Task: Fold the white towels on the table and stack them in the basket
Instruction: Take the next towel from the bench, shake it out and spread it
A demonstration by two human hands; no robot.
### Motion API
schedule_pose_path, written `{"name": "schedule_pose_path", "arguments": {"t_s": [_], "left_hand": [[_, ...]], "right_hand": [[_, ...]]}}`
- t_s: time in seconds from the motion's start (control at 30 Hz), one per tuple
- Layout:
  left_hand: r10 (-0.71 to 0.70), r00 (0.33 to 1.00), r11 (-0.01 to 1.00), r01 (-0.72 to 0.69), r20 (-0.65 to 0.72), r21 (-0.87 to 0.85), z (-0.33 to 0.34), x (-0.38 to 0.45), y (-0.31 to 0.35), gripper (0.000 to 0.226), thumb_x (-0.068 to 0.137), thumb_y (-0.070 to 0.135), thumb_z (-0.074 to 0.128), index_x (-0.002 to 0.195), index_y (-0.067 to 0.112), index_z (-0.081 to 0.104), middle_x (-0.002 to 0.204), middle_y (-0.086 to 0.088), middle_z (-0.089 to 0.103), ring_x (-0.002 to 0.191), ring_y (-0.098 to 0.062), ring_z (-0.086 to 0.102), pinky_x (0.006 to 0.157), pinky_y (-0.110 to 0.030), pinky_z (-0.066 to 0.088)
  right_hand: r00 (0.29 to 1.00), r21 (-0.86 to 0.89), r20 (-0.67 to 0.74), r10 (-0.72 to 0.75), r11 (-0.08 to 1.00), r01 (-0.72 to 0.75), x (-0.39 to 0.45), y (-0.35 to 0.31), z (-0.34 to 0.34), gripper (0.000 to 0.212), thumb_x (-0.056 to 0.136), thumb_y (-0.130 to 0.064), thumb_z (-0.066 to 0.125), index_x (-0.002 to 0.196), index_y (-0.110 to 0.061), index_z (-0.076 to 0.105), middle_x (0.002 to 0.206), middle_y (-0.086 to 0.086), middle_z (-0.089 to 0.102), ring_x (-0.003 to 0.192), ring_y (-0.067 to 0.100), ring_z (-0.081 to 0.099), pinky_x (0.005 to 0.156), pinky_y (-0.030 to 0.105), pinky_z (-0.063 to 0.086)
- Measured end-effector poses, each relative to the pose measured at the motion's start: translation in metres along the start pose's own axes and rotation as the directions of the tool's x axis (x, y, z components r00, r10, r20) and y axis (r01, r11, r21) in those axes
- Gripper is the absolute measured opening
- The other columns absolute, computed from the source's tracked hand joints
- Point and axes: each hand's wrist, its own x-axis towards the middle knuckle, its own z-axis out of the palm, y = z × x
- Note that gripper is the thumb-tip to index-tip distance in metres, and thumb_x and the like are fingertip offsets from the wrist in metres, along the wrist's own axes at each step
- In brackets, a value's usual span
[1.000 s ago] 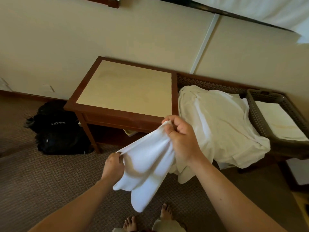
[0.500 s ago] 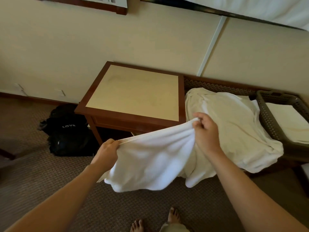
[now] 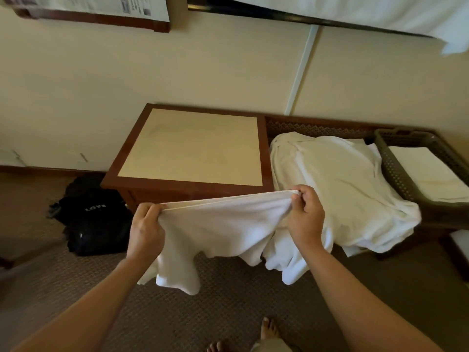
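Note:
A white towel (image 3: 223, 229) hangs stretched in the air in front of the wooden table (image 3: 193, 148). My left hand (image 3: 146, 229) pinches its left top corner and my right hand (image 3: 305, 217) pinches its right top corner. The towel's lower edge droops toward the carpet. To the right, a heap of unfolded white towels (image 3: 340, 184) lies on a low bench. At the far right stands a dark woven basket (image 3: 396, 168) with a folded white towel (image 3: 429, 171) lying flat inside.
The table has a beige top with a brown frame and stands against the wall. A black bag (image 3: 94, 219) lies on the carpet to its left. My bare feet (image 3: 269, 334) show at the bottom edge.
My hands have moved apart, drawing the bunched towel out into a taut top edge. The view has shifted, so the table and basket sit further right and lower.

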Motion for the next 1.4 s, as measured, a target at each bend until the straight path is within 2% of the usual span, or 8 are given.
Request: {"name": "schedule_pose_path", "arguments": {"t_s": [0.1,0.17,0.23,0.47,0.67,0.93,1.1,1.4], "left_hand": [[-0.03,0.997,0.999,0.029,-0.072,-0.016,-0.009,0.024,0.013,0.027,0.091,-0.013,0.041,0.101,0.002,0.062,0.104,-0.008,0.052,0.089,-0.024,0.05,0.077,-0.036,0.042],[-0.042,0.997,0.999,0.041,-0.065,-0.01,-0.015,0.037,0.018,0.032,0.091,-0.011,0.04,0.105,0.006,0.063,0.109,-0.007,0.053,0.092,-0.023,0.05,0.079,-0.037,0.043],[0.037,0.999,0.998,-0.038,0.004,0.051,-0.02,0.046,0.019,0.032,0.09,-0.009,0.042,0.104,0.009,0.064,0.11,-0.006,0.055,0.091,-0.025,0.052,0.077,-0.039,0.044],[0.192,0.968,0.96,-0.22,0.163,0.176,-0.034,0.056,0.001,0.023,0.095,0.002,0.04,0.104,0.005,0.061,0.101,-0.007,0.053,0.085,-0.026,0.053,0.074,-0.039,0.046],[0.24,0.894,0.883,-0.363,0.378,0.298,-0.026,0.048,-0.04,0.037,0.079,-0.02,0.059,0.109,0.002,0.064,0.098,-0.008,0.052,0.079,-0.027,0.056,0.07,-0.046,0.058],[-0.103,0.964,0.991,0.078,0.244,0.109,-0.021,0.025,-0.018,0.039,0.096,-0.005,0.038,0.123,0.018,0.054,0.119,-0.003,0.056,0.107,-0.028,0.053,0.086,-0.042,0.046],[-0.16,0.972,0.984,0.142,0.171,0.111,-0.018,0.03,-0.018,0.053,0.09,-0.013,0.039,0.133,0.01,0.059,0.124,-0.008,0.058,0.114,-0.031,0.054,0.092,-0.042,0.045],[-0.167,0.967,0.966,0.122,0.194,0.227,0.009,0.066,-0.004,0.04,0.089,-0.006,0.04,0.118,0.013,0.06,0.109,-0.015,0.057,0.098,-0.035,0.053,0.081,-0.046,0.047]], "right_hand": [[0.947,-0.069,0.287,0.145,0.989,-0.13,-0.016,0.009,0.003,0.024,0.105,-0.008,0.05,0.099,-0.027,0.063,0.086,-0.009,0.064,0.076,0.0,0.058,0.072,0.02,0.044],[0.567,-0.176,0.785,0.25,0.967,-0.183,-0.029,0.01,0.001,0.028,0.102,-0.006,0.053,0.094,-0.028,0.067,0.076,-0.009,0.064,0.069,0.007,0.055,0.068,0.023,0.044],[0.25,-0.203,0.931,0.264,0.948,-0.244,-0.033,0.009,-0.004,0.028,0.099,0.0,0.056,0.094,-0.023,0.071,0.074,-0.013,0.064,0.072,0.002,0.055,0.07,0.019,0.045],[0.908,0.157,0.278,0.314,0.918,-0.365,-0.004,0.016,-0.006,0.025,0.102,-0.005,0.055,0.097,-0.025,0.07,0.09,0.004,0.071,0.084,0.016,0.064,0.079,0.038,0.054],[0.961,0.153,0.168,0.221,0.957,-0.247,-0.009,0.01,0.002,0.022,0.104,-0.01,0.055,0.113,-0.027,0.066,0.109,-0.014,0.067,0.107,0.002,0.061,0.097,0.021,0.046],[0.979,0.126,0.163,0.119,0.982,-0.141,-0.025,0.024,0.007,0.023,0.102,-0.007,0.057,0.107,-0.027,0.066,0.105,-0.014,0.069,0.102,-0.004,0.062,0.088,0.006,0.044],[0.913,0.01,0.379,0.149,0.986,-0.165,-0.024,0.045,0.003,0.029,0.095,-0.001,0.067,0.107,-0.027,0.072,0.103,-0.014,0.074,0.098,-0.003,0.067,0.085,0.007,0.048],[0.923,0.127,0.066,0.379,0.915,-0.384,-0.012,0.038,0.038,0.021,0.101,-0.008,0.055,0.104,-0.024,0.068,0.101,-0.007,0.069,0.097,0.009,0.062,0.088,0.027,0.049]]}}
